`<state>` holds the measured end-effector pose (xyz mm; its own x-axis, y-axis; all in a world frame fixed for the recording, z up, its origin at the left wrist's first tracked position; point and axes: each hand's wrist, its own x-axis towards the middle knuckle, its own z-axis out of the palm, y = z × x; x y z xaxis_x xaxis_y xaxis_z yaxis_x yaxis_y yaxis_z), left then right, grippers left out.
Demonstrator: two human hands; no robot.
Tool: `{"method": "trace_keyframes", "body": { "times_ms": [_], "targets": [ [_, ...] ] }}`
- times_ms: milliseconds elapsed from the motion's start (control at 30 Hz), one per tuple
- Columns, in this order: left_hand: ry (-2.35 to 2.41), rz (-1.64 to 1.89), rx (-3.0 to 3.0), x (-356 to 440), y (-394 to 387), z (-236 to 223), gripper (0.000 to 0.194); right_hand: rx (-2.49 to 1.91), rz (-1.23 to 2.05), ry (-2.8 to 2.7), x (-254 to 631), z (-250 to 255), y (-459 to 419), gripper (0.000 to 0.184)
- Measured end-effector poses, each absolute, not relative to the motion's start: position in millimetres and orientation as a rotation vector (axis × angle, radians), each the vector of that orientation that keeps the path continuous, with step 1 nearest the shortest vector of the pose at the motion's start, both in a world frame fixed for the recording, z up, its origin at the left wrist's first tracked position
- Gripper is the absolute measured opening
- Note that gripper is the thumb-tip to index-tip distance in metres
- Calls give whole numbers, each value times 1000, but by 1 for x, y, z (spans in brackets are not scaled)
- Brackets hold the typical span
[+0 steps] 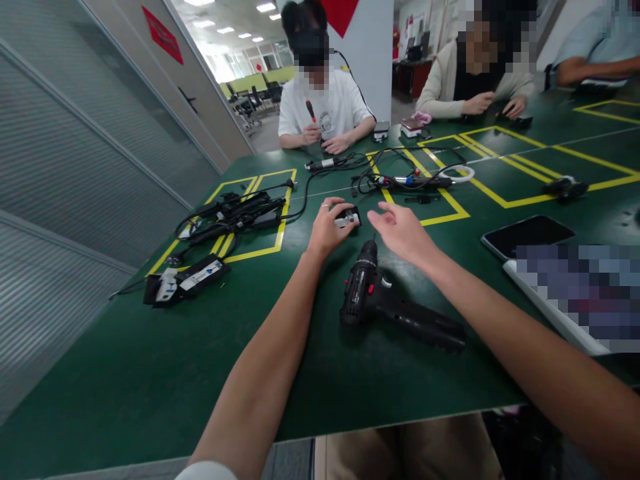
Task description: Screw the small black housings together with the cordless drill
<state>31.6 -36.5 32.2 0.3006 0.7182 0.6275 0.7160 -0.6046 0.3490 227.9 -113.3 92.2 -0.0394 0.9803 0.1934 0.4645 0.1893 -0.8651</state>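
Note:
My left hand (327, 227) grips a small black part with a silvery, clear-looking face (347, 217), thumb on the near side and fingers over the far side. Just to the right, my right hand (403, 230) hovers with its fingertips apart and pointing at that part; I see nothing between them. Between my forearms a black cordless drill (363, 287) lies on its side. Its thin bit points away from me, close to both hands, and its handle stretches to the right.
On the green table (175, 380) are bundled black cables (240, 217) at left, a black pouch (203, 275), a corded electric screwdriver (415, 181), and a phone (527, 237) beside a pixelated tablet-like item (580, 293). Across sits a person (320, 100) holding a screwdriver (311, 111); others sit at right.

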Motion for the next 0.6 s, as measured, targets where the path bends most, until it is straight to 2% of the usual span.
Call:
{"method": "trace_keyframes", "body": {
  "times_ms": [133, 200, 300, 400, 500, 600],
  "targets": [
    [1096, 1019, 2587, 54, -45, 59, 40, -1134, 1458, -1046, 217, 85, -78, 41],
    [1025, 893, 2607, 67, -52, 67, 39, -1023, 1666, -868, 213, 80, -72, 40],
    [1006, 707, 2626, 80, -62, 73, 42, -1026, 1694, -750, 213, 70, -72, 30],
    [1023, 600, 2633, 75, -62, 77, 59, -1057, 1677, -740, 221, 61, -74, 21],
    [1276, 673, 2652, 50, -49, 69, 71, -1062, 1607, -807, 231, 56, -75, 12],
    [1612, 750, 2583, 21, -35, 46, 73, -1065, 1564, -912, 237, 50, -74, 12]
  ]
}}
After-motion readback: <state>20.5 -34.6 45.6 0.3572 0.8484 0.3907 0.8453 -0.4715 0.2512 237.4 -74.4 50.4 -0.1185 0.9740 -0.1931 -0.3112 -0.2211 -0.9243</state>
